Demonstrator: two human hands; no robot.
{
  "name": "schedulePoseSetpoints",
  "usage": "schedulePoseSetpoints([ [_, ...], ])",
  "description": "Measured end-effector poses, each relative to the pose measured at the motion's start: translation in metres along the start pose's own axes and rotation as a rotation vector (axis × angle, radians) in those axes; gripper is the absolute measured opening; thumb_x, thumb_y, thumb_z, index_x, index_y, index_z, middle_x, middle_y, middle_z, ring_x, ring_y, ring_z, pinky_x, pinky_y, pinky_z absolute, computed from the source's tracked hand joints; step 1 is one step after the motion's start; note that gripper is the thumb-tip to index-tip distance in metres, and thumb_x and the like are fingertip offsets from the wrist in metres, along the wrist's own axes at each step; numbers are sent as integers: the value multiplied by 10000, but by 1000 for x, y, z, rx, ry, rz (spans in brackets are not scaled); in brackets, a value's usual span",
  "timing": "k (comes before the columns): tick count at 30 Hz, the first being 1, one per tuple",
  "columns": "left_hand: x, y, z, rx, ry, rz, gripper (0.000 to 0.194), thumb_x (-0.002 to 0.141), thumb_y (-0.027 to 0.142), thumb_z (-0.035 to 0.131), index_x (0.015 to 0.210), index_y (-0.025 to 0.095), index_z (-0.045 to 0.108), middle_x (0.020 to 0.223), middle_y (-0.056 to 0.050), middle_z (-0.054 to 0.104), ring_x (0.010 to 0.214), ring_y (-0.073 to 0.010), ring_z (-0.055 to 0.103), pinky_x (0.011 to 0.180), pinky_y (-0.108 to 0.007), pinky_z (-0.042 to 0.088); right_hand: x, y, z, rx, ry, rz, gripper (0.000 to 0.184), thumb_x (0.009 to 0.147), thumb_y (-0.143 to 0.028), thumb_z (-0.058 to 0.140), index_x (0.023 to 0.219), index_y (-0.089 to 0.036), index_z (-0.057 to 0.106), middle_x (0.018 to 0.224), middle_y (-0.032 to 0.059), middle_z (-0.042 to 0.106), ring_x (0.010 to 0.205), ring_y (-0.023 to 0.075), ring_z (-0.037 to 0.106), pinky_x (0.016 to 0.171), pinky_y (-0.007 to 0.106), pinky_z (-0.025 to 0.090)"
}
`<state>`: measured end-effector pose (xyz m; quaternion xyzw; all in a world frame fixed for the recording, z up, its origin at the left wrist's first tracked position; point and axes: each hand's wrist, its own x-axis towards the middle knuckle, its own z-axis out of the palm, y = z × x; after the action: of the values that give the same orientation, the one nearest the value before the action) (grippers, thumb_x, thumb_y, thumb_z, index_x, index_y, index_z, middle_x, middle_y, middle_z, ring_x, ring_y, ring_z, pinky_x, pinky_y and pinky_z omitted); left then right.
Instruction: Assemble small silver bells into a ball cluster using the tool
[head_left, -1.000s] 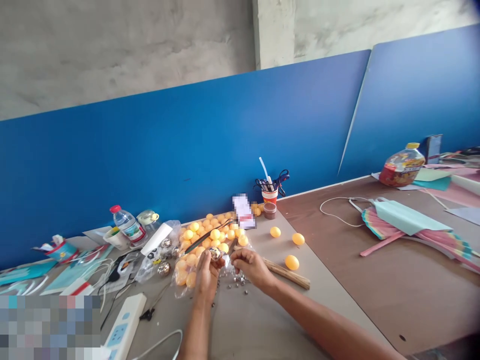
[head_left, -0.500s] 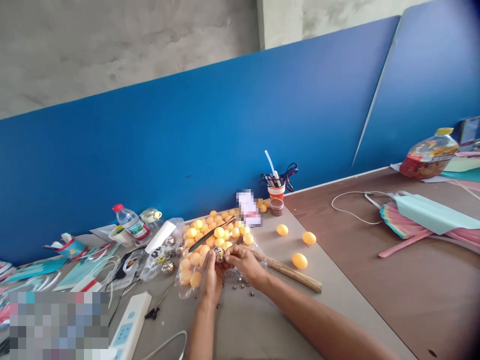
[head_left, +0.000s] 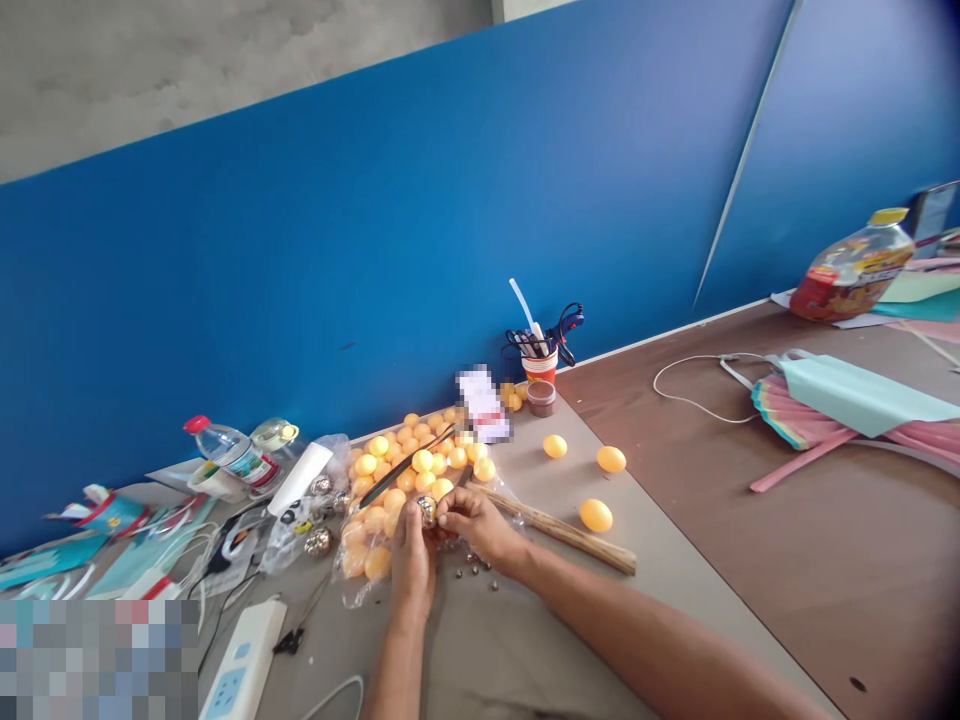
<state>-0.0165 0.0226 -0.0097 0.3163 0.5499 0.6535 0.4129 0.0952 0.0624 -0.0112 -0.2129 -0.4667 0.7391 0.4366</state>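
Note:
A shiny metal ball (head_left: 427,511) is gripped in my left hand (head_left: 412,560), its thumb along the ball's left side. My right hand (head_left: 480,528) is closed, its thumb and fingers pinched at the ball's right side; whatever small thing is between them, if any, I cannot make out. Just beyond both hands lies a clear plastic bag (head_left: 352,590) full of orange balls (head_left: 376,562), with a black strip-like tool (head_left: 397,472) across it. Several tiny metal beads (head_left: 474,568) are scattered on the table under my right hand.
A wooden stick (head_left: 570,530) lies right of the bag, near loose orange balls (head_left: 596,515). More metal balls (head_left: 319,541) rest at left by a water bottle (head_left: 236,455) and a power strip (head_left: 244,660). A cup of pens (head_left: 539,365) stands against the blue partition (head_left: 360,250).
The view has tilted and shifted, so the table things sit a little further left. My hands keep the same hold at the metal ball.

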Motion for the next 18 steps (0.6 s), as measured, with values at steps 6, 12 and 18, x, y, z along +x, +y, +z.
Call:
schedulePoseSetpoints([
  [6,-4,6,-2,294,27,97,436,848,571,514,1062,232,685,1168,-97,667,1119,-289,571,844,-354,496,-1,10,1,-72,42,-45,214,698,-352,675,691,-190,534,569,-55,503,530,93,438,559,233,355],
  [12,0,-2,-2,347,52,182,368,861,519,505,982,236,706,1098,-95,681,1046,-277,594,833,-348,492,-4,9,1,-104,57,-32,185,683,-322,646,664,-196,511,551,-60,490,524,89,422,541,226,346],
  [18,0,-7,0,298,71,255,258,841,424,566,941,231,704,981,-88,691,946,-249,613,817,-318,484,-6,10,2,-129,96,-47,146,689,-279,617,672,-197,497,559,-63,464,528,91,417,546,230,350],
])
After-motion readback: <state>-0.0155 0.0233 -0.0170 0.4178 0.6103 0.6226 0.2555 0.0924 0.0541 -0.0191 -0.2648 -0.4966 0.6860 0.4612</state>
